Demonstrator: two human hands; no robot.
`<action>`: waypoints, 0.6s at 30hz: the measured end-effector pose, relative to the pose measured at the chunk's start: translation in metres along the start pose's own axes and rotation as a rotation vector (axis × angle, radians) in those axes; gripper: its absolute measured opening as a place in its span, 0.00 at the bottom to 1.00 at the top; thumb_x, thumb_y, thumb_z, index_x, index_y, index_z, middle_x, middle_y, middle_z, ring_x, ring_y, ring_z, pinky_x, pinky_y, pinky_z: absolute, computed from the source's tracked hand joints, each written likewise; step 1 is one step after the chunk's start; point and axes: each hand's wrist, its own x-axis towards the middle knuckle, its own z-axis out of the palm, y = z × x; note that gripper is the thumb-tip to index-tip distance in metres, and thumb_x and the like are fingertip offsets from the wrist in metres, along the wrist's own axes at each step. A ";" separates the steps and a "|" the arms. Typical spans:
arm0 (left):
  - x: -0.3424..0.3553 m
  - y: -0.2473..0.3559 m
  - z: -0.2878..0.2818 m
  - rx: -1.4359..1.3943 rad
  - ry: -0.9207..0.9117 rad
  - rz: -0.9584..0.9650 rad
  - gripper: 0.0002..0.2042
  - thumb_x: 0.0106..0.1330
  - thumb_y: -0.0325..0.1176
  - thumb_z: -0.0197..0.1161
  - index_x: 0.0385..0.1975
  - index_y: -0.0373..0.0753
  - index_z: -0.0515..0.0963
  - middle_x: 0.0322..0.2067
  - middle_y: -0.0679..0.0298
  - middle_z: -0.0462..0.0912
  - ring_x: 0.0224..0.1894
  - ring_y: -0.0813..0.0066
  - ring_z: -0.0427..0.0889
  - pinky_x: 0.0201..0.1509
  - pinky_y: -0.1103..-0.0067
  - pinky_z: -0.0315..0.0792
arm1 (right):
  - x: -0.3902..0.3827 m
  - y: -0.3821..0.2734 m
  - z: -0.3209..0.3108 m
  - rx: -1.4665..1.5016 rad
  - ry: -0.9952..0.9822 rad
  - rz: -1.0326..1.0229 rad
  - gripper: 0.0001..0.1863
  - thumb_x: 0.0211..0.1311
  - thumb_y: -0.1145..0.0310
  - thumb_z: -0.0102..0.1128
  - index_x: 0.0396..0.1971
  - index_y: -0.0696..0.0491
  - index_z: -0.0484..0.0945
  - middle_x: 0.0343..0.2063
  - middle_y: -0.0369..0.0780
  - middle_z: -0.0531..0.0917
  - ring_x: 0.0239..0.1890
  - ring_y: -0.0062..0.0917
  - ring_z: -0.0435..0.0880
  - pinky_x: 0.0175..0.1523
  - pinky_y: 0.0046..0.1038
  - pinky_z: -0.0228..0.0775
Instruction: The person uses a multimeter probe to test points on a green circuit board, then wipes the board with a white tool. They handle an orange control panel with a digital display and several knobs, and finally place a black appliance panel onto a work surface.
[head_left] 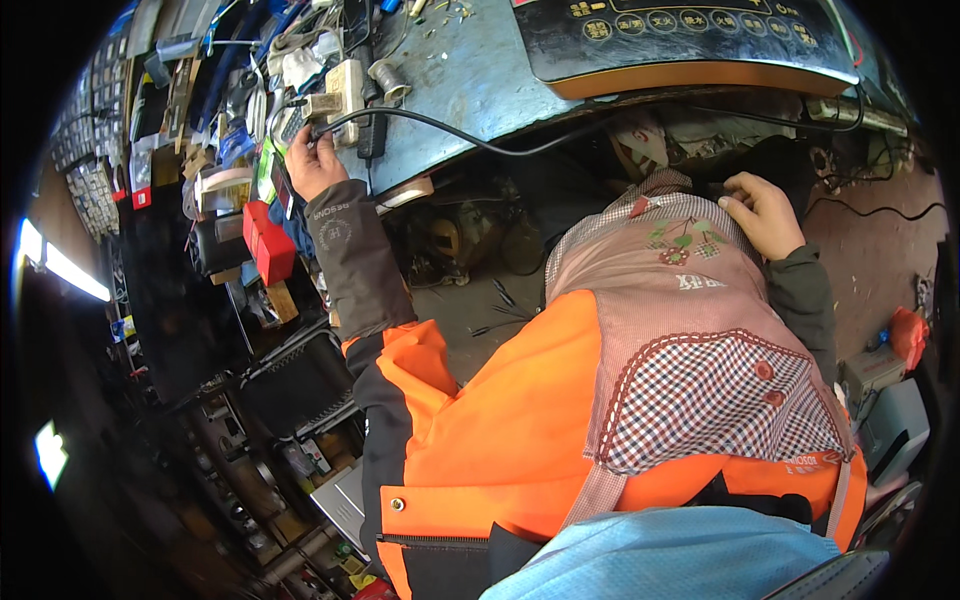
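At the left end of the blue workbench (455, 85), my left hand (316, 163) is closed on a black power plug, mostly hidden by the fingers. Its black cable (470, 138) runs right, along the bench edge, toward the induction cooker (690, 55). Just beyond the fingers is a pale power strip (345, 88), with a beige plug or adapter (322, 104) beside it. Whether the held plug sits in a socket I cannot make out. My right hand (766, 215) rests over my knee on the pink apron (660, 270), fingers loosely bent and holding nothing visible.
A spool of wire (388, 78) stands right of the power strip. Cluttered tools and parts lie to the left, with a red box (267, 243) and a tape roll (224, 180). Loose cable ends (505, 305) lie on the floor. A grey case (893, 425) stands at the right.
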 end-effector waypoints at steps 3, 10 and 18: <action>0.003 -0.005 0.015 -0.074 0.011 -0.132 0.14 0.62 0.26 0.73 0.48 0.36 0.85 0.37 0.61 0.81 0.31 0.74 0.81 0.37 0.77 0.77 | -0.008 0.022 0.003 0.076 0.025 0.095 0.15 0.64 0.66 0.68 0.45 0.61 0.82 0.32 0.44 0.85 0.31 0.26 0.82 0.40 0.29 0.75; 0.014 -0.021 0.008 -0.014 -0.082 -0.161 0.15 0.63 0.32 0.73 0.49 0.36 0.85 0.36 0.59 0.87 0.30 0.73 0.83 0.39 0.76 0.78 | -0.008 0.069 0.016 0.088 0.024 0.233 0.15 0.64 0.66 0.68 0.45 0.61 0.82 0.31 0.44 0.86 0.33 0.27 0.84 0.41 0.30 0.76; 0.006 0.001 0.022 0.093 -0.013 -0.054 0.17 0.59 0.31 0.75 0.47 0.37 0.86 0.34 0.57 0.86 0.32 0.67 0.85 0.40 0.73 0.79 | 0.006 0.134 0.044 0.150 0.097 0.252 0.16 0.65 0.65 0.67 0.46 0.60 0.83 0.36 0.47 0.88 0.37 0.33 0.87 0.46 0.32 0.78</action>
